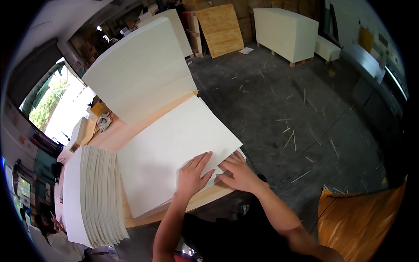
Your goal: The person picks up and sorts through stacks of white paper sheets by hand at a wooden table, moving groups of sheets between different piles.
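Head view: a flat pile of white sheets (161,148) is laid on the wooden tabletop (109,137), and two or more layers are shown at its edges. On the pile's top sheet, close to its near edge, the left hand (192,177) is rested palm down; its fingers are loosely extended, with the thumb held apart and nothing gripped. At the pile's near right corner, the right hand (241,174) is placed with its fingers bent against the sheet edges; whether a sheet is pinched there cannot be told. Left of the pile, a fanned stack of white sheets (102,196) is set. Beyond the pile, a tall white stack (144,70) is stood on the same surface. Right of the pile, thin scraps are scattered over the dark floor (262,122).
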`<action>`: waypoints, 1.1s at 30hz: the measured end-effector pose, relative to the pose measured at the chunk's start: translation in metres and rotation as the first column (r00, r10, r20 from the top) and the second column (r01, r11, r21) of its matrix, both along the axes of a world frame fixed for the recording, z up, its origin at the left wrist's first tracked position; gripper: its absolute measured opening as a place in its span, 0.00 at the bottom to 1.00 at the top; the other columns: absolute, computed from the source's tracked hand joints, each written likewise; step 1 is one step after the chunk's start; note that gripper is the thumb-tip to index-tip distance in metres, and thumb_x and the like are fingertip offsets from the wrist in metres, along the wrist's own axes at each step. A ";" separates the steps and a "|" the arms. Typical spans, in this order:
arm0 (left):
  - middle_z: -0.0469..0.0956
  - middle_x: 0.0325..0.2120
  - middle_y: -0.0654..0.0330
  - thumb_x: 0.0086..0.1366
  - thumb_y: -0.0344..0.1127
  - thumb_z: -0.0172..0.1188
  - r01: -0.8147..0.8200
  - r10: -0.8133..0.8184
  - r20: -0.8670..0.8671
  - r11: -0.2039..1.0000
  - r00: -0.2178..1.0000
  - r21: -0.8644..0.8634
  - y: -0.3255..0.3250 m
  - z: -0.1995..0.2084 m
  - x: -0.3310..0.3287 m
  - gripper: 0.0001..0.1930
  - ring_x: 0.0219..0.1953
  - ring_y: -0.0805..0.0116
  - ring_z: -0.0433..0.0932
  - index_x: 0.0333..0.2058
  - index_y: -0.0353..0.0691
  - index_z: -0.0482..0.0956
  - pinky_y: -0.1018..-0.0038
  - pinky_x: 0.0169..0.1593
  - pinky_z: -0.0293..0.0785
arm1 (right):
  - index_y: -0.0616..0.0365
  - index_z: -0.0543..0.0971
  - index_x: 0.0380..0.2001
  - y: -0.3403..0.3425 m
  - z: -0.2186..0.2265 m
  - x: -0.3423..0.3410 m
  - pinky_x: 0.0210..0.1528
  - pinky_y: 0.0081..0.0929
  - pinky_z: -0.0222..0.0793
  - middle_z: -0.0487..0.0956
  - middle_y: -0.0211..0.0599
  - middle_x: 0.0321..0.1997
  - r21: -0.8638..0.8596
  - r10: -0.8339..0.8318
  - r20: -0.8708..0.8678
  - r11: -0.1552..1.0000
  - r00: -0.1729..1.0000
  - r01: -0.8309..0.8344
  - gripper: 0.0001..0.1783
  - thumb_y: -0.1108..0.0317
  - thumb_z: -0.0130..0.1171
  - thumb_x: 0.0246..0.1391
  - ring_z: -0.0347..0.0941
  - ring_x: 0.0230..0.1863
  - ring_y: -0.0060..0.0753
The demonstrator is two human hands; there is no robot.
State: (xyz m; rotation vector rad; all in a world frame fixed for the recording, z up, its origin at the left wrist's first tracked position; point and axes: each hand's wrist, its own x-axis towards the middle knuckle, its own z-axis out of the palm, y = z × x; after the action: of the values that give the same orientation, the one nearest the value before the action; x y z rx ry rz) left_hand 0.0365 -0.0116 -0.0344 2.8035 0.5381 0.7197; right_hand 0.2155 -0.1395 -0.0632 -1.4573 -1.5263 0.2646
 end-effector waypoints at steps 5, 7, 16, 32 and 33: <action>0.73 0.60 0.54 0.61 0.34 0.66 -0.033 0.034 0.064 0.999 0.997 -0.021 -0.004 0.000 -0.003 0.28 0.51 0.55 0.81 0.61 0.50 0.73 0.63 0.49 0.81 | 0.61 0.78 0.28 -0.021 0.006 0.034 0.41 0.43 0.73 0.82 0.45 0.34 -0.202 -0.424 0.124 0.874 0.897 0.441 0.19 0.53 0.60 0.60 0.79 0.40 0.51; 0.70 0.64 0.53 0.62 0.30 0.64 -0.050 0.051 0.071 0.999 0.996 -0.018 -0.002 -0.005 -0.004 0.27 0.51 0.54 0.81 0.60 0.54 0.75 0.64 0.48 0.82 | 0.62 0.76 0.25 -0.015 0.013 0.050 0.32 0.45 0.71 0.81 0.45 0.28 -0.434 -0.238 0.270 0.835 0.933 0.339 0.22 0.52 0.59 0.62 0.79 0.31 0.52; 0.65 0.67 0.52 0.59 0.32 0.67 0.048 -0.011 0.195 0.981 0.981 -0.188 0.006 -0.002 -0.006 0.17 0.52 0.55 0.82 0.47 0.57 0.86 0.64 0.49 0.83 | 0.60 0.71 0.21 0.037 0.030 0.013 0.22 0.28 0.64 0.74 0.36 0.17 -0.224 -0.232 -0.456 0.964 0.859 0.142 0.21 0.59 0.57 0.65 0.74 0.20 0.29; 0.67 0.66 0.54 0.54 0.33 0.74 0.095 -0.023 0.258 0.958 0.966 -0.269 0.012 -0.001 -0.009 0.20 0.52 0.56 0.81 0.47 0.55 0.86 0.66 0.50 0.82 | 0.52 0.69 0.19 0.032 0.050 0.026 0.21 0.21 0.61 0.72 0.29 0.17 -0.105 -0.036 -0.922 0.981 0.386 -0.162 0.21 0.59 0.56 0.67 0.72 0.20 0.25; 0.67 0.66 0.54 0.55 0.31 0.72 0.070 0.025 0.306 0.953 0.952 -0.296 0.009 -0.001 -0.008 0.20 0.52 0.56 0.81 0.48 0.55 0.86 0.66 0.50 0.82 | 0.52 0.69 0.19 0.031 0.050 0.023 0.21 0.21 0.61 0.72 0.29 0.17 -0.126 -0.053 -0.898 0.982 0.436 -0.141 0.21 0.58 0.55 0.67 0.72 0.20 0.25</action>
State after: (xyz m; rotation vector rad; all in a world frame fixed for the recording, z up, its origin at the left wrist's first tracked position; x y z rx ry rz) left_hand 0.0290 -0.0028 -0.0357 2.3522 0.5077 0.9555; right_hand 0.2389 -0.1083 -0.0127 -1.0640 -0.6194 1.0744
